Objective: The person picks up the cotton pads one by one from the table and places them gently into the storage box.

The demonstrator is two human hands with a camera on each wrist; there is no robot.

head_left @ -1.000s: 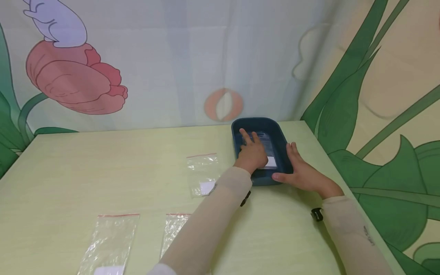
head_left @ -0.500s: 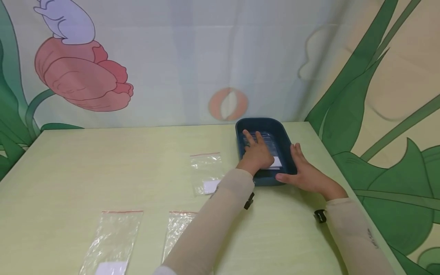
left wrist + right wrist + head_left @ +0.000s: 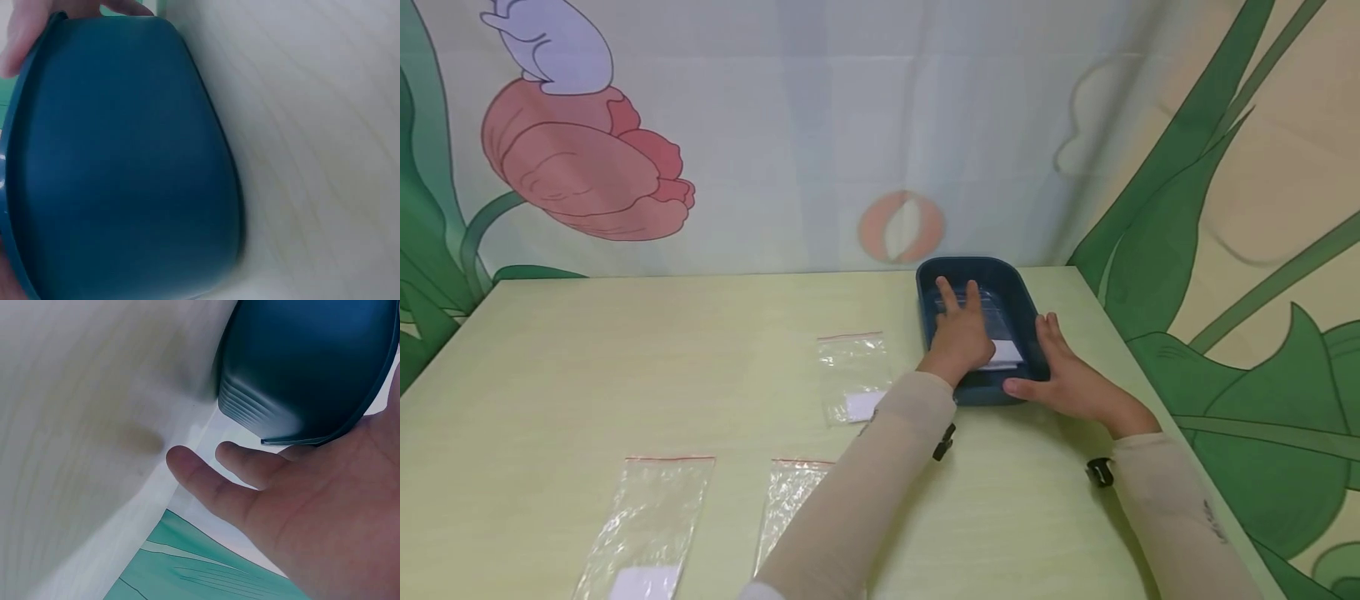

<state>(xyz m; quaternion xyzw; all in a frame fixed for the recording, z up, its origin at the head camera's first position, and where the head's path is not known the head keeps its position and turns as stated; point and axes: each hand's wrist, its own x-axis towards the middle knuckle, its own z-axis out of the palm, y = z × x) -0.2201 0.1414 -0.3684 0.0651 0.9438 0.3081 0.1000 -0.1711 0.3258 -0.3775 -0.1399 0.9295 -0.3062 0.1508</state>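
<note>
The right hand [image 3: 1070, 381] lies with straight, spread fingers against the outer wall of the blue tray [image 3: 1026, 312], while the left hand [image 3: 961, 334] presses flat, spread fingers on a clear bag [image 3: 996, 312] inside, partly hiding it.

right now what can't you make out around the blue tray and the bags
- Bag in the blue tray: head view, left hand covers most of it.
- Tray's inside: both wrist views show only its outer wall.
- Front middle bag: head view, the left sleeve hides its lower part.
- White slips in the bags: too small to read.
</note>
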